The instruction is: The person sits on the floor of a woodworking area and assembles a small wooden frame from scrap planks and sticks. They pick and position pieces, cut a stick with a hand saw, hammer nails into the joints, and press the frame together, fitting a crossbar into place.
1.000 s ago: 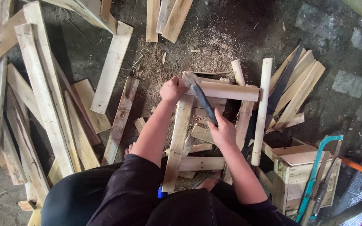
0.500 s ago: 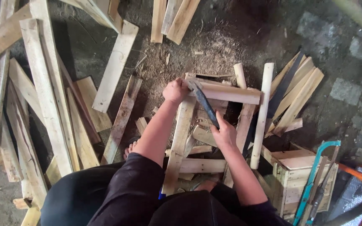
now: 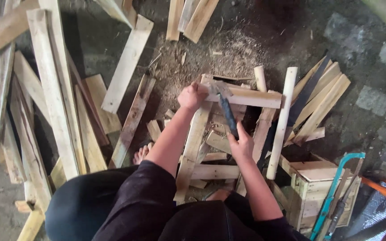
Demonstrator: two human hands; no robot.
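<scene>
Dirt floor (image 3: 269, 40), sawdust and chips scattered across the middle, loose planks (image 3: 54, 98) piled along our left and more slats (image 3: 318, 98) fanned out on the right.

Work in hand: a rough wooden frame (image 3: 202, 134) lying on the floor between our knees. Two long uprights run away from us, with a crosspiece (image 3: 251, 96) laid across the far ends and another rail (image 3: 213, 172) across nearer us.

Left hand (image 3: 192, 96): fingers closed on the far left corner of the frame, where the crosspiece meets the left upright, pinning it down.

Right hand (image 3: 241, 145): fingers wrapped tight around the handle of a hammer (image 3: 226, 111). The head sits up at the crosspiece near the left hand. We can't tell whether it touches the wood, and no nail is visible at this size.

Progress, our judgement:
- Frame is laid out and the near rail looks seated.
- Far crosspiece is in position, and its left joint looks like the one being fastened now.
- Right end of the crosspiece rests on the right upright; can't tell whether it's fixed.
- Call it mid-assembly, with at least the far joints left to secure.

Around it: a round pale pole (image 3: 282, 120) lies just beside the frame's right side. A small wooden crate (image 3: 313, 187) sits at lower right, with a teal-framed saw (image 3: 336, 187) leaning on it. A bare foot (image 3: 141, 154) shows by the left edge of the frame.
</scene>
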